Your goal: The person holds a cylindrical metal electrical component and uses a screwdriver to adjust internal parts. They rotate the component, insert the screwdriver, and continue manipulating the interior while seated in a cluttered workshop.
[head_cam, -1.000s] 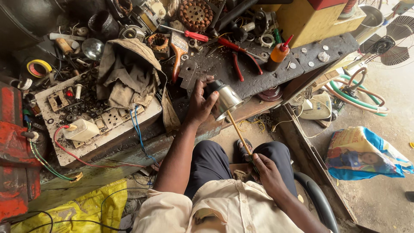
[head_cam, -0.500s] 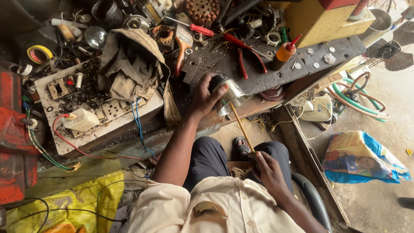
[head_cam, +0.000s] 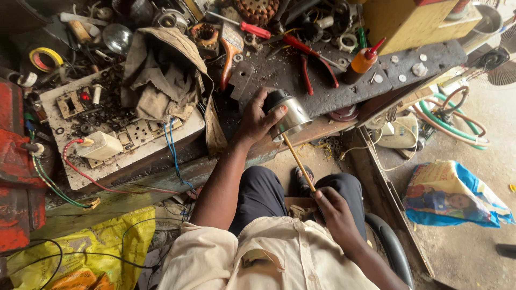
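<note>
At the surface's (head_cam: 322, 115) front edge the left hand (head_cam: 257, 121) clasps a tilted steel canister (head_cam: 286, 114), while the right hand (head_cam: 333, 210) grasps a thin stick (head_cam: 299, 162) angling up into its underside.

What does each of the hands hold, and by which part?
The left hand grips the metal cylinder around its side; the right hand holds the thin yellow stick by its lower end.

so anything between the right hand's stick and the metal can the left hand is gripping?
Nothing visible. The left hand grips the metal can at the bench edge, and the thin stick runs in open air from the right hand straight up to the can's underside.
</note>
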